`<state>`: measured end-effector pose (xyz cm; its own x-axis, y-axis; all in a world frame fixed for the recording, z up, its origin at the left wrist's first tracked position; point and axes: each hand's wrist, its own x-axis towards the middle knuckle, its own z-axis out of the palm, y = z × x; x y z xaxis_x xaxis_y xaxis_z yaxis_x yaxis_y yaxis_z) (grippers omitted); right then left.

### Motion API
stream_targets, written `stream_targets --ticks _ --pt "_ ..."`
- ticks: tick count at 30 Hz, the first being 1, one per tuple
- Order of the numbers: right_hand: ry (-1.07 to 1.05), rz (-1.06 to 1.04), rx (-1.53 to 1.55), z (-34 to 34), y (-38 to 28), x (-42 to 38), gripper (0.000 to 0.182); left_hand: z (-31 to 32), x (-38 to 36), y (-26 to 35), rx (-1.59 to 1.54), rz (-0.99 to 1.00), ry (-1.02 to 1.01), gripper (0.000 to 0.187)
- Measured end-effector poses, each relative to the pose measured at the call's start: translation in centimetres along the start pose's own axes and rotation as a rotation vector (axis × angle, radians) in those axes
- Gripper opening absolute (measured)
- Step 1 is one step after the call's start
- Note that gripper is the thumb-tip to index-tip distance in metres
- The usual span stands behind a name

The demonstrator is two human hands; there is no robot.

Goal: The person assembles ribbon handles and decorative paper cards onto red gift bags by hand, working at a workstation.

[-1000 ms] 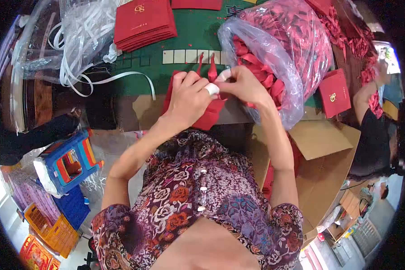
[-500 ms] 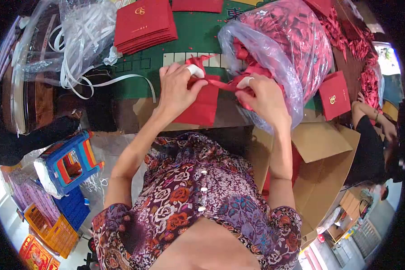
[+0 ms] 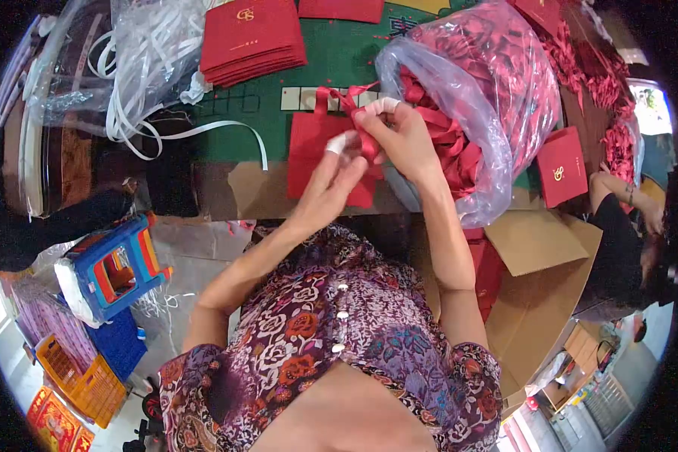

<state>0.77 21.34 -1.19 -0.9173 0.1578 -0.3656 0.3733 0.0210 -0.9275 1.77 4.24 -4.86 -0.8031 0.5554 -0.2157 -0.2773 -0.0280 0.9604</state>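
Observation:
A flat red paper bag (image 3: 306,143) lies at the table's near edge, with red ribbon (image 3: 368,143) looped at its top right. My right hand (image 3: 405,143) pinches the ribbon between thumb and a forefinger wrapped in white tape. Just below it, my left hand (image 3: 328,188) holds the lower part of the same ribbon; its taped forefinger is slightly blurred. Both hands are above the right side of the bag, partly covering it. Beside my right hand, a clear plastic bag (image 3: 497,162) gapes open, full of cut red ribbons (image 3: 459,143).
A stack of red bags (image 3: 252,38) stands at the back left, near a bundle of white ribbon (image 3: 147,60). Another red bag (image 3: 561,167) is at the right. An open cardboard box (image 3: 546,301) sits below the table edge. A co-worker's arm (image 3: 629,192) shows at far right.
My hands have come closer together; the ribbon stretched between them is now bunched. The right hand moved left and up, the left hand right and down, uncovering more of the red bag.

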Motion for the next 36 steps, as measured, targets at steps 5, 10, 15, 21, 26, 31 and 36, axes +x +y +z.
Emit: stream_targets --ticks 5,10,15,21,26,31,36 --pt "0.163 -0.148 -0.081 0.5 0.6 2.0 0.021 -0.1 -1.0 -0.1 -0.030 -0.133 -0.195 0.031" --pt "0.417 -0.259 -0.654 0.2 1.3 1.7 0.029 -2.4 -0.8 0.0 -0.584 -0.480 -0.168 0.027" --pt "0.472 -0.368 -0.557 0.3 -0.4 -2.7 0.028 -5.3 1.2 -1.8 -1.091 -0.573 -0.158 0.031" --pt "-0.018 -0.800 -0.663 1.3 0.2 -4.8 0.040 -3.6 1.6 -0.2 -1.112 -0.641 -0.066 0.028" --pt "-0.035 -0.858 -0.521 1.3 0.2 -5.0 0.031 -3.2 1.2 0.1 -1.005 -0.612 -0.298 0.030" --pt "0.069 -0.717 -0.242 0.2 -1.6 -7.5 0.026 -5.4 0.5 2.6 -0.147 -0.544 -0.313 0.024" --pt "0.055 -0.486 -0.561 2.3 -2.4 -5.1 0.021 -8.1 2.8 2.4 1.026 0.435 0.298 0.034"
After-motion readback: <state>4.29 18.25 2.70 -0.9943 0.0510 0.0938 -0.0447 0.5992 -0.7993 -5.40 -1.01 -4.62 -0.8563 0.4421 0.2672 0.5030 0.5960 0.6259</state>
